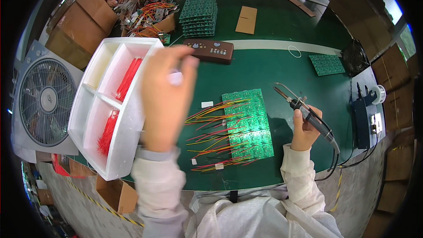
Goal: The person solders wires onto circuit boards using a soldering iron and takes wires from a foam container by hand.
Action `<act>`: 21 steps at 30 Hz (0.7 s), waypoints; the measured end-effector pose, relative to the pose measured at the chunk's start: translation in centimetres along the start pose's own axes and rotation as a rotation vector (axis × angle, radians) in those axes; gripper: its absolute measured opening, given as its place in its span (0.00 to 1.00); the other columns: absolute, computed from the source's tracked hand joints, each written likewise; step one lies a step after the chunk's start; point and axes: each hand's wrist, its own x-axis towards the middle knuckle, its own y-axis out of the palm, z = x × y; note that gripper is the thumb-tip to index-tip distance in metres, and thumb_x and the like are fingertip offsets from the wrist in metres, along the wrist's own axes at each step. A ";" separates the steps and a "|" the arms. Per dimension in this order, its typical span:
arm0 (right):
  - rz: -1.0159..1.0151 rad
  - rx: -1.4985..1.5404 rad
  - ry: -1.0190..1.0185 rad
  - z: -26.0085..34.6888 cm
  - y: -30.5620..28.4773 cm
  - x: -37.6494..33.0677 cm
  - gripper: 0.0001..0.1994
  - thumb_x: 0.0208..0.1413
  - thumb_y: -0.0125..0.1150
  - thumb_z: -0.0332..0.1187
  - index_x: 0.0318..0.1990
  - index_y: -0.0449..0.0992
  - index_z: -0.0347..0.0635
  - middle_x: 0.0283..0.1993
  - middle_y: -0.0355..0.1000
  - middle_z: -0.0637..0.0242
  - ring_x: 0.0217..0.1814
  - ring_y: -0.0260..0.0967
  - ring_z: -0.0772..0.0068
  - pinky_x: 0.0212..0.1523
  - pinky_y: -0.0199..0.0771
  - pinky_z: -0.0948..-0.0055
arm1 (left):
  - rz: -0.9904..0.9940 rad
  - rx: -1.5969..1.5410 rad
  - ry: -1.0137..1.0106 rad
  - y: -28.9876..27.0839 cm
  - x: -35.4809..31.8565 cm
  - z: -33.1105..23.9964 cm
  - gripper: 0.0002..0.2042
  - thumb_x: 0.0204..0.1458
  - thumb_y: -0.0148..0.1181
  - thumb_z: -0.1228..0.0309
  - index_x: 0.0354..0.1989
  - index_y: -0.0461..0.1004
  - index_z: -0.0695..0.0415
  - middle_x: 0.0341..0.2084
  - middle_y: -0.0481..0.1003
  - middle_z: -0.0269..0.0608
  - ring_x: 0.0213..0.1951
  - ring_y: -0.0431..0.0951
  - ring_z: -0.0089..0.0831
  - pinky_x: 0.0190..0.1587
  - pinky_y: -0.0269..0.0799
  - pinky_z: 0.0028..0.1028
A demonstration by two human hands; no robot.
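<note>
My left hand is raised beside the white foam box, blurred by motion. Its thumb and forefinger point toward the brown case, and a small pale patch shows by the palm; whether the fingers hold anything is unclear. My right hand is wrapped round a soldering iron with a thin wire-feed tube, its tip pointing up and left over the table. Between the hands lies a green circuit board panel. Red, yellow and black wires run out from its left side.
The white foam box holds red wires in two compartments. A fan stands left. Behind are a brown case, stacked circuit boards and a wire heap by another person. A blue soldering station is at right.
</note>
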 end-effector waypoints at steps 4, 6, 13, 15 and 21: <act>0.020 0.000 -0.079 2.0 1.5 -0.1 0.10 0.42 0.60 0.25 0.34 0.68 0.35 0.31 0.64 0.67 0.31 0.61 0.79 0.34 0.62 0.81 | 0.008 0.391 -0.165 -11.3 6.9 10.2 0.07 0.45 0.52 0.72 0.28 0.72 0.62 0.21 0.74 0.46 0.25 0.75 0.32 0.29 0.68 0.27; 0.025 -0.053 -0.127 2.4 1.6 0.2 0.09 0.41 0.61 0.25 0.31 0.69 0.35 0.28 0.64 0.67 0.28 0.60 0.80 0.29 0.62 0.81 | 0.170 0.601 -0.302 -13.8 7.7 18.6 0.06 0.42 0.52 0.73 0.27 0.73 0.61 0.20 0.73 0.47 0.24 0.75 0.35 0.30 0.68 0.28; 0.042 -0.084 -0.136 1.3 1.4 0.5 0.10 0.40 0.61 0.26 0.31 0.68 0.35 0.26 0.65 0.66 0.27 0.60 0.77 0.30 0.61 0.78 | 0.185 0.308 -0.245 -12.4 4.0 30.3 0.09 0.48 0.48 0.72 0.31 0.73 0.64 0.26 0.74 0.48 0.31 0.74 0.37 0.36 0.67 0.27; 0.044 -0.078 -0.184 1.7 1.4 0.3 0.10 0.40 0.61 0.26 0.31 0.68 0.36 0.26 0.65 0.65 0.28 0.61 0.75 0.31 0.61 0.77 | 0.162 0.324 -0.359 -14.0 3.0 32.6 0.08 0.47 0.50 0.73 0.32 0.73 0.64 0.27 0.75 0.47 0.31 0.74 0.35 0.36 0.67 0.27; 0.045 -0.081 -0.169 1.2 1.2 -0.2 0.10 0.39 0.61 0.25 0.30 0.68 0.35 0.27 0.65 0.64 0.29 0.61 0.73 0.32 0.60 0.76 | 0.376 0.189 -0.794 -12.7 4.1 33.4 0.12 0.37 0.57 0.77 0.32 0.73 0.68 0.28 0.75 0.47 0.30 0.74 0.33 0.37 0.67 0.27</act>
